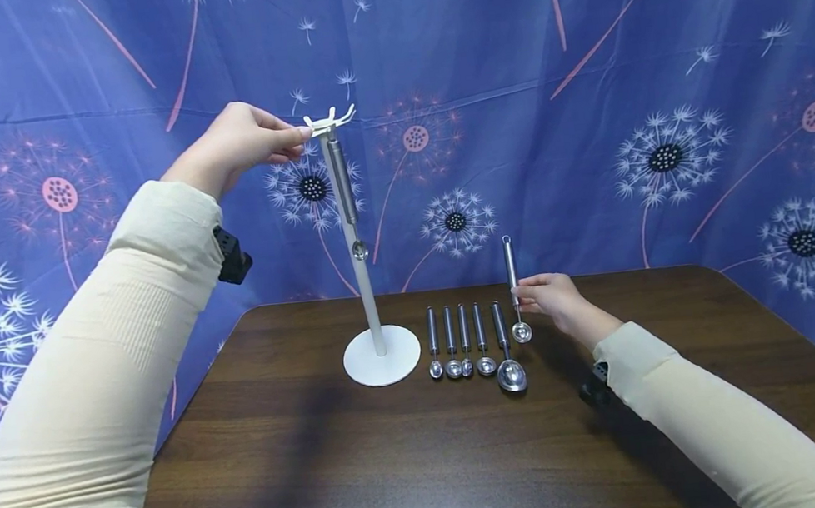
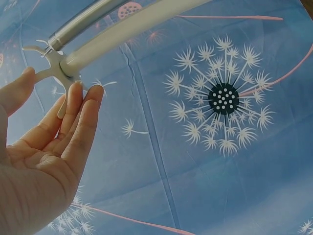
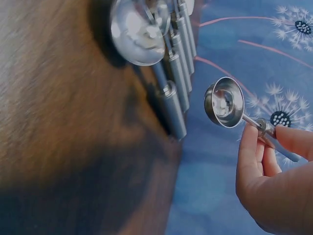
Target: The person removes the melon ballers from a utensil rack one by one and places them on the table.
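My left hand [image 1: 244, 143] holds the top of a white hook stand [image 1: 373, 317], thumb on one hook arm [image 2: 46, 74] and fingertips at another. A steel measuring spoon [image 1: 344, 186] hangs from the stand beside its pole, bowl down. Over the table's right part, my right hand [image 1: 552, 300] pinches a second measuring spoon [image 3: 225, 104] low on its handle. That spoon stands upright, handle up and round bowl at the bottom. Left of it, several measuring spoons [image 1: 465, 340] of differing bowl size lie in a row, handles toward the back; the largest [image 1: 511, 375] is rightmost.
The brown wooden table [image 1: 417, 471] reaches back to a blue cloth [image 1: 516, 149] with a dandelion print. The stand's round white base [image 1: 360, 368] rests near the table's back edge, left of the spoon row. Dark devices are strapped to both wrists.
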Demonstrator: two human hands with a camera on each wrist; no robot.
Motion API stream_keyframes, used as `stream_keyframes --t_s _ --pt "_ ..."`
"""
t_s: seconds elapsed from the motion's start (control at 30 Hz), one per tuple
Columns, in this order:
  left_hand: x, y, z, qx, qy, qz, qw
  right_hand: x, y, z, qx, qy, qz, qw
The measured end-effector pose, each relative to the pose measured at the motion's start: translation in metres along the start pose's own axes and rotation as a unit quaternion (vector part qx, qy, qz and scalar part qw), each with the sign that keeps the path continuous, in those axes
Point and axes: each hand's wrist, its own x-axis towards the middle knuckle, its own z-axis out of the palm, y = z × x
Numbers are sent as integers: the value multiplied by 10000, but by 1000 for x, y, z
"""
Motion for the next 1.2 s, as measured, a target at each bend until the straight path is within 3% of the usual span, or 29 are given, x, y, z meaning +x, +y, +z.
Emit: stream_keyframes --t_s 0.77,1.2 --pt "1 0 1 18 44 -8 10000 3 40 -13 -288 -582 688 9955" --pt "-1 0 1 -68 30 -8 10000 9 53 -9 -161 -501 1242 9909"
